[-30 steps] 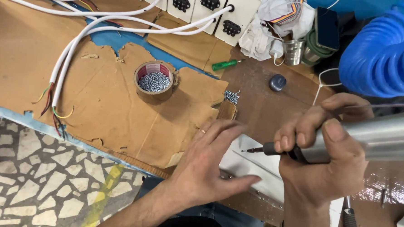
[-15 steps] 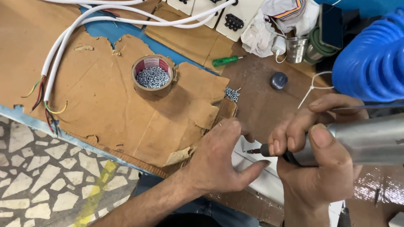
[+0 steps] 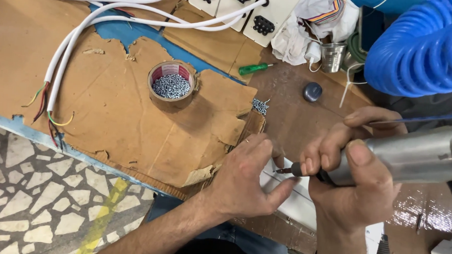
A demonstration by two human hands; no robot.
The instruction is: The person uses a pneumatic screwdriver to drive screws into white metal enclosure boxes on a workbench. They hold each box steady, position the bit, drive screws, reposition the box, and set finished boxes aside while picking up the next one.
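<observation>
Driver: silver powered screwdriver (image 3: 412, 158) held level over the white panel (image 3: 294, 201), bit meeting the left fingers.
Right hand (image 3: 353, 178): wrapped tight round its barrel.
Left hand (image 3: 246, 176): palm down on the panel, fingertips closed at the bit tip; what they pinch is hidden.
Nearby: tape roll (image 3: 171, 85) of screws on cardboard, loose screws (image 3: 260, 106), green screwdriver (image 3: 254, 68), blue coiled hose (image 3: 417, 49).

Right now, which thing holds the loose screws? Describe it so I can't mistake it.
Start at the torn brown cardboard sheet covering the bench. Near its middle, left of the green-handled screwdriver, a tape roll lies flat. Its hollow centre is filled with small silvery screws, unlike the little loose pile of screws at the cardboard's right edge.
</observation>
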